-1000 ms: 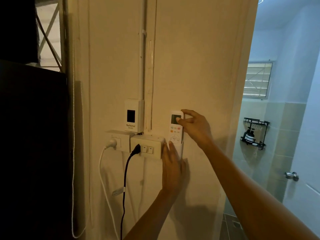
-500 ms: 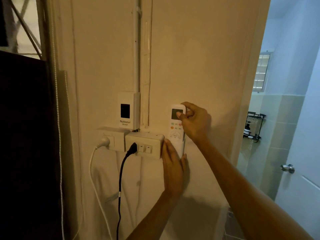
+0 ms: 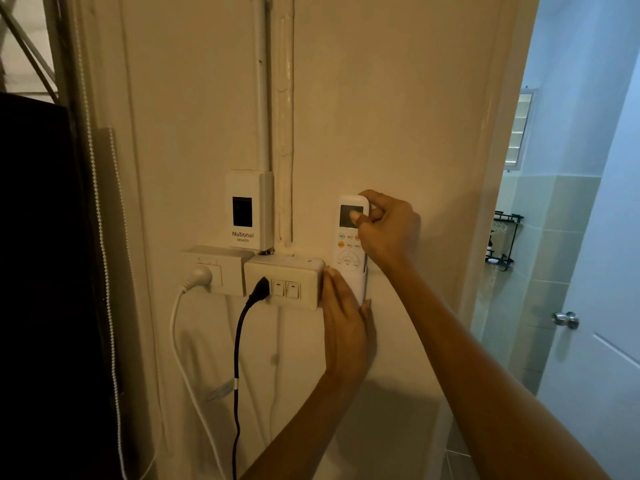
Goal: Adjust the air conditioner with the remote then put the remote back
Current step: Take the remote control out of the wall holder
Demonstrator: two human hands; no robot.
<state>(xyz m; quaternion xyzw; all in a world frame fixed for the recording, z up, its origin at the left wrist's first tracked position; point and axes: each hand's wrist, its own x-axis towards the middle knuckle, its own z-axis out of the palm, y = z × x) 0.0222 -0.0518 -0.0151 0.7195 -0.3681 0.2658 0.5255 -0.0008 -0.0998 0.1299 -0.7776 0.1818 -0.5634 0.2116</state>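
A white air-conditioner remote (image 3: 347,240) stands upright in a white wall holder (image 3: 359,285) on the cream wall, its grey screen and coloured buttons showing. My right hand (image 3: 388,230) pinches the remote's top, thumb on the screen, fingers curled behind its upper edge. My left hand (image 3: 344,323) lies flat against the holder's front and lower part, fingers pointing up, hiding most of it. The air conditioner itself is out of view.
Left of the holder sit a switch-and-socket box (image 3: 282,282) with a black plug and cord (image 3: 239,341), a socket with a white plug (image 3: 199,275), and a National breaker box (image 3: 247,209). A dark panel fills the left. A bathroom doorway and white door with knob (image 3: 565,319) are at right.
The camera has moved closer to the wall. My right hand's fingers have curled tighter around the remote's top. My left hand stays pressed on the holder.
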